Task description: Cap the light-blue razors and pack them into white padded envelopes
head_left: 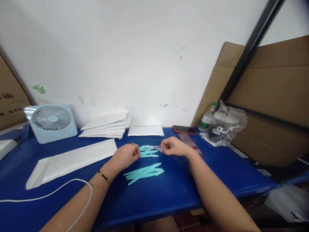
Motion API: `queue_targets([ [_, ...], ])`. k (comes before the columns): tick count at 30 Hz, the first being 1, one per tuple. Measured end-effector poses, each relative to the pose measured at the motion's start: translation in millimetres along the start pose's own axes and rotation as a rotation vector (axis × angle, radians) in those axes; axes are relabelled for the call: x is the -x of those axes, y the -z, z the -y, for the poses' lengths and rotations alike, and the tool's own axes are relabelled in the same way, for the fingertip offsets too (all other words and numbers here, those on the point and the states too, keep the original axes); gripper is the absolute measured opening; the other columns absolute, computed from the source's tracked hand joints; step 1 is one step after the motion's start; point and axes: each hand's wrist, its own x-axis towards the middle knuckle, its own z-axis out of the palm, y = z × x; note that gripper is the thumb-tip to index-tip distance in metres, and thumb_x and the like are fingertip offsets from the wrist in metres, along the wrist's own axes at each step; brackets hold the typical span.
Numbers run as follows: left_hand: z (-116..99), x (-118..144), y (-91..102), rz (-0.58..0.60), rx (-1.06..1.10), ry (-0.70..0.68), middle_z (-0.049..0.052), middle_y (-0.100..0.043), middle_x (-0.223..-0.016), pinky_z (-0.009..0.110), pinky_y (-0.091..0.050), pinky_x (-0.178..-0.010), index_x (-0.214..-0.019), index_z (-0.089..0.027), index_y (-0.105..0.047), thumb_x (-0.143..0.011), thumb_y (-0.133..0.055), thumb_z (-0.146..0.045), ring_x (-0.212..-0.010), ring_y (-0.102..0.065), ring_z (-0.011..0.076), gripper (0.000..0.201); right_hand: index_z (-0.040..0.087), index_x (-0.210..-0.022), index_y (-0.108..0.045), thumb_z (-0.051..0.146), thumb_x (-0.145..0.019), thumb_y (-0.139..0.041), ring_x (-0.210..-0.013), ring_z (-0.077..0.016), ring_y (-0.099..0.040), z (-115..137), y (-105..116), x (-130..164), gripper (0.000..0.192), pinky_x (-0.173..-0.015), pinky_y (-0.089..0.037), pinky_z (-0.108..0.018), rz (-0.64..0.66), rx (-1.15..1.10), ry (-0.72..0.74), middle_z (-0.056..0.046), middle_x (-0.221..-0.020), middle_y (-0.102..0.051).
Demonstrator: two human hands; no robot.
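Several turquoise eyebrow razors (pixel 146 173) lie in a loose, crossed pile on the blue table in front of me. Just beyond them is a second group of turquoise razors (pixel 149 155). My left hand (pixel 127 157) is closed at the handle ends of this farther group, pinching a razor; its fingertips are partly hidden. From the other side, my right hand (pixel 174 146) has its fingers pinched on a small translucent blade cover (pixel 160 149) by the blade ends. Where exactly cover and blade meet is too small to tell.
A long white padded envelope (pixel 77 159) lies left, beside a white cable (pixel 82 181). Behind are stacked envelopes (pixel 106 125), another white packet (pixel 145 130) and a blue fan (pixel 51 122). Two phones (pixel 184 129), a bottle (pixel 208 118) and a bagged cup (pixel 224 127) stand right.
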Motion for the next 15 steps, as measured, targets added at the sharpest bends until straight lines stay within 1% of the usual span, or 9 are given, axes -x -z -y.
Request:
queue_targets([
  [4, 0, 0, 0.1, 0.006, 0.004, -0.007, 0.0, -0.064, -0.073, 0.024, -0.037, -0.055, -0.073, -0.022, -0.059, -0.076, -0.049, -0.031, -0.068, -0.056, 0.0149, 0.014, 0.015, -0.079, -0.065, 0.014, -0.063, -0.055, -0.056, -0.009, -0.049, 1, -4, -3, 0.018, -0.05, -0.038, -0.018, 0.003, 0.036, 0.027, 0.001, -0.062, -0.056],
  [9, -2, 0, 1.4, 0.018, -0.017, -0.011, 0.001, -0.064, -0.075, 0.024, -0.037, -0.057, -0.074, -0.022, -0.06, -0.077, -0.048, -0.029, -0.069, -0.057, 0.0149, 0.014, 0.015, -0.08, -0.065, 0.015, -0.067, -0.055, -0.057, -0.0091, -0.05, 5, -14, -7, 0.017, -0.052, -0.039, -0.018, -0.026, 0.044, 0.085, 0.001, -0.063, -0.058],
  [12, -3, 0, 2.0, -0.014, -0.082, 0.002, 0.001, -0.063, -0.075, 0.024, -0.036, -0.057, -0.075, -0.022, -0.059, -0.077, -0.047, -0.027, -0.069, -0.056, 0.0146, 0.013, 0.015, -0.082, -0.065, 0.018, -0.072, -0.053, -0.057, -0.0093, -0.052, 8, -20, -10, 0.015, -0.054, -0.039, -0.018, -0.065, 0.035, 0.13, 0.001, -0.064, -0.061],
  [15, -3, 0, 2.1, -0.067, -0.134, 0.003, 0.001, -0.063, -0.078, 0.024, -0.034, -0.057, -0.075, -0.021, -0.058, -0.079, -0.047, -0.026, -0.069, -0.056, 0.0141, 0.012, 0.015, -0.086, -0.065, 0.022, -0.078, -0.051, -0.055, -0.0093, -0.054, 10, -25, -12, 0.018, -0.054, -0.04, -0.019, -0.072, 0.029, 0.133, 0.0, -0.064, -0.061],
])
